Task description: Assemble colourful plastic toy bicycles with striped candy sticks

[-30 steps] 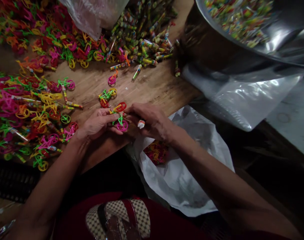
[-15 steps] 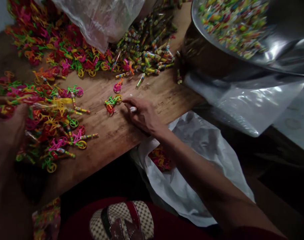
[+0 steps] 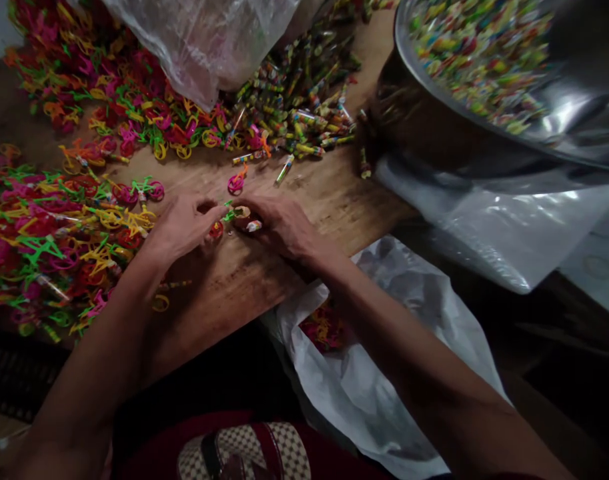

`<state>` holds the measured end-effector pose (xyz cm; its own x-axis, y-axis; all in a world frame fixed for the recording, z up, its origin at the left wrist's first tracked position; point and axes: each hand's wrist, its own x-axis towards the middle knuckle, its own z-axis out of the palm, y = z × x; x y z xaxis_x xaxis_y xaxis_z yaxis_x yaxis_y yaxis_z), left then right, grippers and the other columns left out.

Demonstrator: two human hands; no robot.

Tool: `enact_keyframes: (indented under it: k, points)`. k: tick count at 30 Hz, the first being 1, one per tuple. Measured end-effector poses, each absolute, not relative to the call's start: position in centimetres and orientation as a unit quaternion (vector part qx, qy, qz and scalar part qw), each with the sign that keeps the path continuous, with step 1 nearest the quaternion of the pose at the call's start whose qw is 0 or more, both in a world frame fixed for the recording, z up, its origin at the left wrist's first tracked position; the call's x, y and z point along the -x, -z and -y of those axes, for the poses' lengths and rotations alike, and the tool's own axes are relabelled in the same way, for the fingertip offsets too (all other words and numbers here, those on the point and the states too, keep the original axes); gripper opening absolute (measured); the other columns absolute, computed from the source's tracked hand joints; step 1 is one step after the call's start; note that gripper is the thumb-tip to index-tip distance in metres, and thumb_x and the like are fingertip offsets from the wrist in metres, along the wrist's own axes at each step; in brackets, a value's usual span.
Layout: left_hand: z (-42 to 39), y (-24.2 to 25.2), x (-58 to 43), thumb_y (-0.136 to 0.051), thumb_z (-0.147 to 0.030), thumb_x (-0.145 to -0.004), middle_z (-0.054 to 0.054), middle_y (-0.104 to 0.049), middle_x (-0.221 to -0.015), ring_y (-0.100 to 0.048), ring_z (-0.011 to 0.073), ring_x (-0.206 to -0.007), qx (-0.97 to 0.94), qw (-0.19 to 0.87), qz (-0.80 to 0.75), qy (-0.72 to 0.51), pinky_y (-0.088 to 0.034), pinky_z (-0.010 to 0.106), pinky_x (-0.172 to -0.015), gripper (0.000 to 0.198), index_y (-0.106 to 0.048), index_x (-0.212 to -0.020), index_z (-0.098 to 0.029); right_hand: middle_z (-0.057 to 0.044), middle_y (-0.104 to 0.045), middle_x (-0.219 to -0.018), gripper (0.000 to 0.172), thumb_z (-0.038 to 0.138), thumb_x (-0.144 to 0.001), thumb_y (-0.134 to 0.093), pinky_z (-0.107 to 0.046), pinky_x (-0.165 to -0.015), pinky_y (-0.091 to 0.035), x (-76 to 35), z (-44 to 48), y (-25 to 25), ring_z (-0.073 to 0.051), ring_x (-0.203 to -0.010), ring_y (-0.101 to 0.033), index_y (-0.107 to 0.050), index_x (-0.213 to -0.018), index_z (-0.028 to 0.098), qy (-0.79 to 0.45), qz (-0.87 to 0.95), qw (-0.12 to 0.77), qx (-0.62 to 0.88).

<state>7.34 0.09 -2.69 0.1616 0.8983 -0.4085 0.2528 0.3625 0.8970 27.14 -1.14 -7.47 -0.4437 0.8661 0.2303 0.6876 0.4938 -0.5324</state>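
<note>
My left hand [image 3: 181, 225] and my right hand [image 3: 279, 224] meet over a small toy bicycle [image 3: 227, 218] with a green frame and a red wheel, lying on the wooden table [image 3: 264, 267]. Fingers of both hands pinch it from either side. A small white and red roll [image 3: 254, 226] is tucked in my right hand. Another pink and orange toy bicycle [image 3: 235, 182] lies just beyond the hands.
Heaps of coloured plastic bicycles [image 3: 59, 227] cover the table's left side and back. A pile of wrapped sticks [image 3: 294, 113] lies at the back. A metal bowl [image 3: 559, 127] of coloured pieces stands at right. A white bag [image 3: 384, 373] hangs below the table edge.
My left hand came back from the far left heap to the middle of the table and joined my right hand on the green bicycle. The earlier bicycle is gone from my hands.
</note>
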Motion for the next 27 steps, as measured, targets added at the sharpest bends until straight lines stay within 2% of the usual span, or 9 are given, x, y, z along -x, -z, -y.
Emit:
enact_keyframes:
  k: [2, 4, 7, 10, 15, 17, 20, 25, 27]
  points:
    - [-0.6, 3.1, -7.5, -0.074, -0.017, -0.077, -0.003, -0.059, -0.054, -0.052, 0.0103, -0.043, -0.522, 0.550, -0.602, -0.251, -0.037, 0.019, -0.045, 0.006, -0.073, -0.083, -0.017, -0.009, -0.075, -0.113, 0.040, 0.018, -0.084, -0.055, -0.032, -0.080, -0.049, -27.8, 1.3, 7.7, -0.025, -0.099, -0.069, -0.065, -0.122, 0.018, -0.200, 0.832, 0.270, 0.441]
    - [-0.7, 3.1, -7.8, -0.074, -0.013, -0.077, -0.004, -0.059, -0.055, -0.048, 0.0077, -0.039, -0.523, 0.549, -0.603, -0.248, -0.035, 0.018, -0.042, 0.013, -0.072, -0.088, -0.017, -0.010, -0.074, -0.115, 0.042, 0.014, -0.081, -0.054, -0.034, -0.084, -0.049, -28.2, 1.3, 7.7, -0.026, -0.102, -0.068, -0.065, -0.122, 0.017, -0.203, 0.842, 0.276, 0.416]
    - [-0.6, 2.6, -8.0, -0.075, -0.008, -0.074, -0.004, -0.058, -0.052, -0.048, 0.0059, -0.038, -0.526, 0.572, -0.592, -0.214, -0.032, 0.016, -0.039, 0.010, -0.070, -0.078, -0.015, -0.010, -0.072, -0.114, 0.048, 0.010, -0.077, -0.054, -0.035, -0.084, -0.048, -28.2, 1.0, 7.4, -0.026, -0.101, -0.067, -0.065, -0.123, 0.017, -0.200, 0.854, 0.271, 0.396]
    - [-0.3, 2.0, -7.9, -0.075, -0.006, -0.075, -0.005, -0.055, -0.047, -0.047, 0.0045, -0.036, -0.522, 0.573, -0.594, -0.216, -0.031, 0.014, -0.037, 0.015, -0.064, -0.069, -0.016, -0.008, -0.070, -0.114, 0.047, 0.010, -0.076, -0.057, -0.034, -0.082, -0.048, -27.8, 0.7, 6.8, -0.026, -0.099, -0.066, -0.066, -0.121, 0.021, -0.206, 0.852, 0.278, 0.393]
    - [0.6, 1.8, -7.5, -0.078, -0.015, -0.076, -0.002, -0.062, -0.054, -0.053, 0.0068, -0.040, -0.439, 0.635, -0.566, -0.289, -0.039, 0.015, -0.038, 0.020, -0.059, -0.069, -0.015, -0.007, -0.070, -0.107, 0.044, 0.022, -0.086, -0.058, -0.033, -0.084, -0.049, -27.2, 1.8, 6.0, -0.020, -0.092, -0.064, -0.059, -0.129, 0.021, -0.239, 0.790, 0.367, 0.429]
    - [1.1, 2.1, -7.3, -0.075, -0.014, -0.077, 0.002, -0.066, -0.060, -0.058, 0.0093, -0.043, -0.390, 0.675, -0.547, -0.305, -0.045, 0.018, -0.041, 0.017, -0.059, -0.072, -0.014, -0.006, -0.070, -0.096, 0.031, 0.029, -0.090, -0.057, -0.031, -0.077, -0.050, -27.1, 3.0, 6.2, -0.018, -0.083, -0.063, -0.064, -0.118, 0.019, -0.281, 0.755, 0.385, 0.450]
    - [2.1, 2.8, -7.1, -0.066, -0.006, -0.080, 0.002, -0.066, -0.062, -0.061, 0.0104, -0.046, -0.318, 0.716, -0.528, -0.327, -0.051, 0.020, -0.045, 0.010, -0.060, -0.075, -0.012, -0.003, -0.068, -0.082, 0.022, 0.035, -0.090, -0.058, -0.027, -0.064, -0.047, -26.6, 4.6, 6.9, -0.015, -0.071, -0.060, -0.067, -0.099, 0.017, -0.370, 0.707, 0.358, 0.484]
    - [3.4, 3.6, -6.8, -0.064, -0.007, -0.081, 0.004, -0.067, -0.067, -0.061, 0.0085, -0.050, -0.253, 0.732, -0.529, -0.347, -0.051, 0.017, -0.047, 0.007, -0.064, -0.074, -0.009, 0.000, -0.066, -0.079, 0.023, 0.025, -0.077, -0.069, -0.024, -0.058, -0.043, -26.3, 4.8, 7.2, -0.013, -0.066, -0.055, -0.066, -0.098, 0.018, -0.412, 0.697, 0.278, 0.517]
    - [3.7, 3.8, -6.6, -0.064, -0.009, -0.081, 0.004, -0.068, -0.067, -0.060, 0.0088, -0.050, -0.241, 0.737, -0.524, -0.353, -0.051, 0.017, -0.046, 0.006, -0.065, -0.075, -0.009, 0.001, -0.066, -0.078, 0.023, 0.024, -0.076, -0.069, -0.023, -0.057, -0.042, -26.8, 4.4, 6.6, -0.012, -0.066, -0.054, -0.066, -0.099, 0.017, -0.433, 0.708, 0.247, 0.500]
